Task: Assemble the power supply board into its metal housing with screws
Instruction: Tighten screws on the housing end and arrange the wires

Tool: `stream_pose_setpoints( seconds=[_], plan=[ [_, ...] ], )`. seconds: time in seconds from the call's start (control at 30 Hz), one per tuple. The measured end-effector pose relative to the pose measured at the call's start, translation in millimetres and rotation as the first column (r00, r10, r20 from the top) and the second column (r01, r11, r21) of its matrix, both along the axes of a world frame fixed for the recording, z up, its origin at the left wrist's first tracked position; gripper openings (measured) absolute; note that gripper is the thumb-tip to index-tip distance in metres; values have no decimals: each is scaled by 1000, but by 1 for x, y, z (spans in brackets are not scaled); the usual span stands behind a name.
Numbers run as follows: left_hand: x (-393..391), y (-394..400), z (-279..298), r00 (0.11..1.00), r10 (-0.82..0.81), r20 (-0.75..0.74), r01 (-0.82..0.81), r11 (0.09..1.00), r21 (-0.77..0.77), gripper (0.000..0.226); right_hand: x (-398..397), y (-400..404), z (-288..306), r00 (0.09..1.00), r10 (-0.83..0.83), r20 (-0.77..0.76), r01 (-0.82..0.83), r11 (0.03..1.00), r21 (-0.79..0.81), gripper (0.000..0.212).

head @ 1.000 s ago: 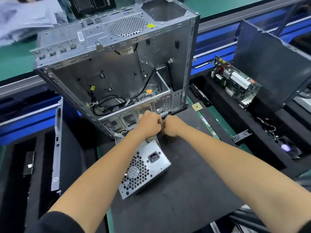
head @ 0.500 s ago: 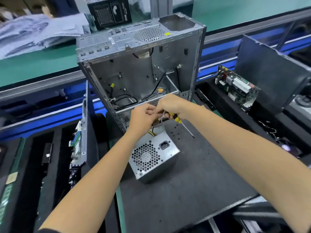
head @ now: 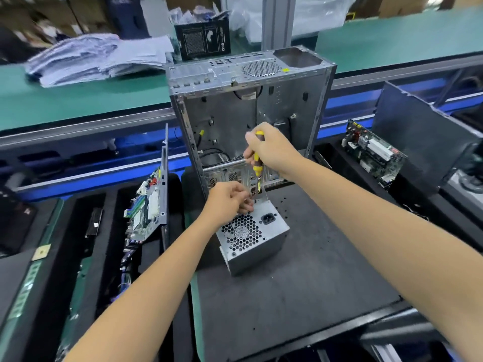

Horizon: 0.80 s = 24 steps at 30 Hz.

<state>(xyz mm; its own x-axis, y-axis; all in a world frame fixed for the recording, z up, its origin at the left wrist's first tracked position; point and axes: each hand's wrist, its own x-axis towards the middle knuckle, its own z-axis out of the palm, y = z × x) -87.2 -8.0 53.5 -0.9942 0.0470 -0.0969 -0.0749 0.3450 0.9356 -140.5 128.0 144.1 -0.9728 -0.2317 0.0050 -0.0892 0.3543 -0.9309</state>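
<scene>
Right hand (head: 271,150): a yellow-and-brown screwdriver (head: 257,159) is gripped upright, its tip lowered toward the power supply unit (head: 252,237).
Left hand (head: 228,201): fingers are curled in a pinch at the unit's top edge; what is pinched cannot be told.
Location: the unit is stood on the black foam mat (head: 300,296), just before the open computer case (head: 251,121).
Risk: a slipping tip could drop the screw or nick the wires.
Materials: perforated grey sheet steel, boxy; soft matte foam.

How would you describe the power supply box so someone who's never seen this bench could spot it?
Find the open metal computer case standing upright on the black mat. Right in front of it lies the power supply box, touched by the left hand. It alone has a honeycomb fan grille beside a black power socket.
</scene>
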Motion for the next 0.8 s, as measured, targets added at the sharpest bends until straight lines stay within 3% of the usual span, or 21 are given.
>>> stream_pose_setpoints(
  seconds=[0.13, 0.5, 0.8],
  plan=[
    [8, -7, -1, 999, -15, -46, 14, 999, -31, 12, 4, -3, 8, 983, 41, -179, -5, 980, 198, 26],
    [14, -6, 1, 997, -75, -19, 75, 997, 14, 9, 3, 5, 7, 953, 44, -300, 20, 978, 209, 22],
    [15, -2, 4, 992, -112, -65, 96, 973, -212, 6, 12, 11, 6, 923, 190, -335, -67, 935, 347, 17]
  ],
)
